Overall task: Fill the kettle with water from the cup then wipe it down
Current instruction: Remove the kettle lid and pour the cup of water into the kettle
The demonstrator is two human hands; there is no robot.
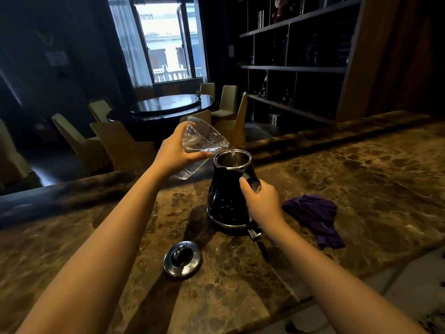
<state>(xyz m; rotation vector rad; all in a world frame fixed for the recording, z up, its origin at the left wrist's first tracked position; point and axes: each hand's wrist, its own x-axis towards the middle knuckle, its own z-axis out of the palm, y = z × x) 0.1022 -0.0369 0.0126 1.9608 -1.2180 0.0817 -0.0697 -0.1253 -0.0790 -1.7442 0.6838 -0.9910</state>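
Note:
A black kettle (226,201) with a chrome rim stands upright and lidless on the brown marble counter (361,169). My left hand (175,153) holds a clear plastic cup (202,143) tilted over the kettle's mouth, and a thin stream of water runs from its lip into the opening. My right hand (261,198) is wrapped around the kettle's handle on its right side. The chrome kettle lid (182,259) lies flat on the counter in front of the kettle. A crumpled purple cloth (315,218) lies to the kettle's right.
The counter has a raised ledge along its far side (313,138). Beyond it stand a dark round table (166,107) with several pale chairs, a window and dark shelving (293,68). The counter's near edge runs at the lower right.

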